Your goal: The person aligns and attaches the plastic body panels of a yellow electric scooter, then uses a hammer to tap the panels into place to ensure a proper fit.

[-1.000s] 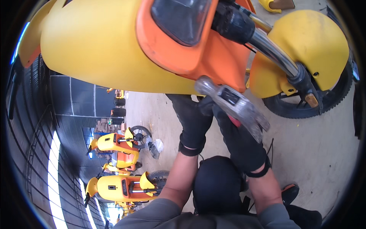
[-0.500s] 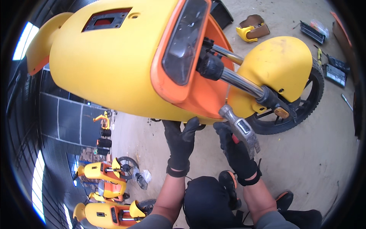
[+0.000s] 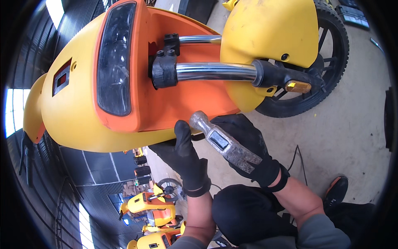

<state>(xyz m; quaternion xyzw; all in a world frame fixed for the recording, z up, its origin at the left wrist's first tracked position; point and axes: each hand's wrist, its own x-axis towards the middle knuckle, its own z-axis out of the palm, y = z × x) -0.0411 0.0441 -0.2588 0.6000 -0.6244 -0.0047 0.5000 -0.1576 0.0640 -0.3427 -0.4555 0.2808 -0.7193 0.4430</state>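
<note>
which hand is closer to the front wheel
Right. In view, the right hand is below and left of the front wheel; the left hand is farther left, by the yellow body.

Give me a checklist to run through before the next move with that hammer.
1. Both hands gloved: ok; left hand and right hand are in black.
2. Hammer in the right hand: ok, though the handle is hidden.
3. Left thumb well away from the hammer's striking face: not ok; they look close together.
4. All left fingertips in sight: not ok; some are hidden by the yellow shell.
5. Headlight seated in its orange surround: ok, by appearance.
6. Front wheel secured against turning: cannot tell.
</note>
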